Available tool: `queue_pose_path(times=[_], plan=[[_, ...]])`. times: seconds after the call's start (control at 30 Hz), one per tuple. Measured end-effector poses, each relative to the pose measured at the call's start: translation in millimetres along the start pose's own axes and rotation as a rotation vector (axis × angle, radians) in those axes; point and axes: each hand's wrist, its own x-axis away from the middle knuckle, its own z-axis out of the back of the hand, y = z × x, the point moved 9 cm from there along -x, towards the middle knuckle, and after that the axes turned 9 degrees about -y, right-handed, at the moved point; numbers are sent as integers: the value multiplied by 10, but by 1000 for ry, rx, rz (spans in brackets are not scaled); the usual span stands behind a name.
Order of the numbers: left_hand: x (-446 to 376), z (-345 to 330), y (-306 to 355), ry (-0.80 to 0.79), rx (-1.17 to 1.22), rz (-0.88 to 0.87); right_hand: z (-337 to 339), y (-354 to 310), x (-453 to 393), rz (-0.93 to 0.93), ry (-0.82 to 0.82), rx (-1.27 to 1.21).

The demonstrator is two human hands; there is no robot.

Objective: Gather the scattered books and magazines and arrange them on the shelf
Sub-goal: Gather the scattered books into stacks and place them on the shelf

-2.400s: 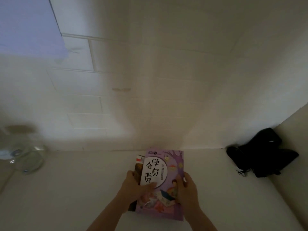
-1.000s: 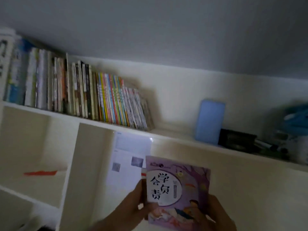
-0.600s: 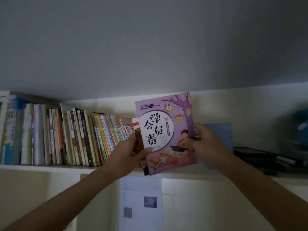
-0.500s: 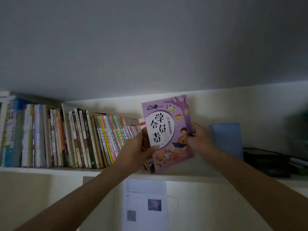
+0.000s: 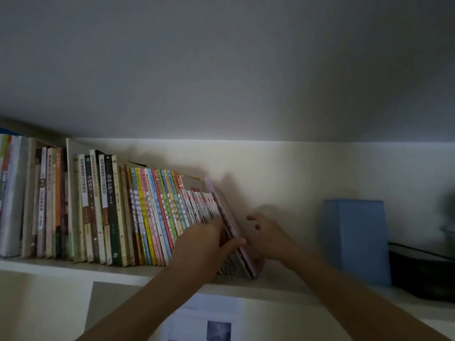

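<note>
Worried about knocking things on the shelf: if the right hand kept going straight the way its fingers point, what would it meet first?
Probably the purple book leaning at the row's end: the right hand has its fingers aimed up-left at its cover. Depth is unclear; it might pass behind to the wall.

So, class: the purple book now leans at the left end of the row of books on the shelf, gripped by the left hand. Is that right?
Not quite. The head view shows the purple book at the right end of the row of books on the shelf, gripped by the left hand.
</note>
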Motion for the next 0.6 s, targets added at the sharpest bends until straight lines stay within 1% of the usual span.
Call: queue_pose_path(times=[0.07,0.1,0.17,0.2,0.23,0.33,0.47,0.5,0.57,0.6], plan=[[41,-30,-38,-30,26,-47,-41,-41,150,73,-77,-173],[52,-20,-64,-31,24,-55,-94,-121,245,130,-177,-211],[60,12,-85,-13,3,-46,-180,-179,384,217,-355,-134],[68,21,-77,-2,-14,-38,-183,-177,413,242,-380,-102],[75,30,-56,12,-32,-34,-156,-158,402,246,-364,-96],[79,26,-22,41,-68,-24,-145,-128,320,279,-354,-188],[100,43,-37,71,2,-45,-204,-180,269,329,-320,-210],[132,97,-21,142,18,-91,-214,-177,264,323,-312,-214],[188,190,-22,279,-31,-159,-228,-142,257,308,-300,-190],[178,183,-54,275,-70,-160,-223,-134,259,305,-288,-152]])
